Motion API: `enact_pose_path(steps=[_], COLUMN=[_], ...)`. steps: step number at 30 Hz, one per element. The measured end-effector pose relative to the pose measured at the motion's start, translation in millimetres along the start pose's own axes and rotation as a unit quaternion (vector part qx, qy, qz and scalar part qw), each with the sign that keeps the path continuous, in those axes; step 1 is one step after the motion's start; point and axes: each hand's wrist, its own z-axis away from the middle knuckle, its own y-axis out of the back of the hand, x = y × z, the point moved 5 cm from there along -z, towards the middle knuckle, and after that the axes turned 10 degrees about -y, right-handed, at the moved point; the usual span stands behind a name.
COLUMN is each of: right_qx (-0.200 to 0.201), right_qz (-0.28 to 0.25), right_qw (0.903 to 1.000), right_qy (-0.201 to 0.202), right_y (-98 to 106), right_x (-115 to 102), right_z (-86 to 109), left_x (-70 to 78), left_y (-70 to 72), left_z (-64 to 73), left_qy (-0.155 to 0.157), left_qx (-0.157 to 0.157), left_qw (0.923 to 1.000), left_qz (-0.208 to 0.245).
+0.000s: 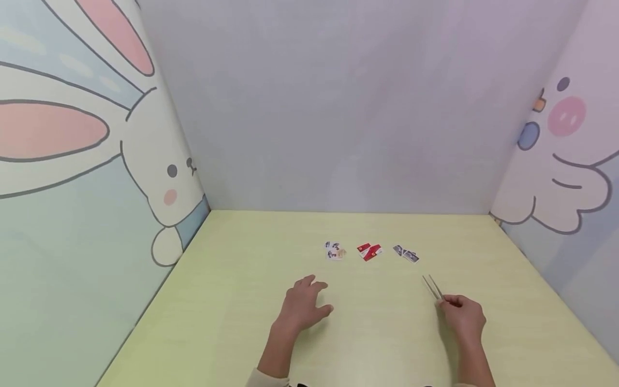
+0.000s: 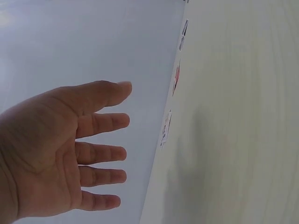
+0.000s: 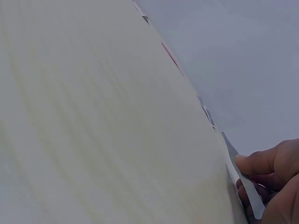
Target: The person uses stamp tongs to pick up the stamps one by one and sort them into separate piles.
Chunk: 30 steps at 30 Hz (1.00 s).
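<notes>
My right hand (image 1: 464, 320) pinches a pair of metal tweezers (image 1: 433, 288) between thumb and fingers, the two tips apart and pointing away from me. Nothing shows between those tips. In the right wrist view the thumb presses on the ridged side of the tweezers (image 3: 251, 193). My left hand (image 1: 301, 307) holds nothing; its fingers are spread over the table, casting a shadow. Farther back lie three small groups of flat paper pieces, like stickers or cards: white ones with small pictures (image 1: 333, 255), red-and-white ones (image 1: 370, 252), and dark grey ones (image 1: 411, 256), nearest the tweezers.
The pale yellow table (image 1: 377, 328) reaches back to a plain grey wall (image 1: 338, 107). A side panel with a cartoon rabbit (image 1: 159, 161) stands at the left, and another with a cartoon animal (image 1: 570, 156) at the right.
</notes>
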Motion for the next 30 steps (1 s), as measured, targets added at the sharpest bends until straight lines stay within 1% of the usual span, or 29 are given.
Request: enact_pose_path(steps=[3, 10, 17, 26, 30], right_qx=[0.012, 0.020, 0.033, 0.028, -0.001], right_qz=[0.000, 0.008, 0.016, -0.006, -0.016], right_qw=[0.9999, 0.9997, 0.9990, 0.9996, 0.9998], right_qy=[0.005, 0.014, 0.025, 0.007, -0.013], right_y=[0.1, -1.6, 0.9, 2.4, 3.7], right_x=[-2.6, -7.7, -8.0, -2.9, -3.1], right_z=[-1.2, -2.1, 0.7, 0.8, 0.4], left_x=[-5.4, -18.8, -25.3, -29.8, -31.9], left_y=[2.6, 8.8, 11.6, 12.3, 15.3], left_z=[2.7, 5.0, 10.1, 15.9, 18.4], left_qy=[0.004, 0.014, 0.022, 0.028, 0.035], left_qx=[0.007, 0.020, 0.024, 0.027, 0.031], left_qw=[0.9999, 0.9997, 0.9993, 0.9988, 0.9985], left_qz=[0.009, 0.005, 0.017, 0.029, 0.028])
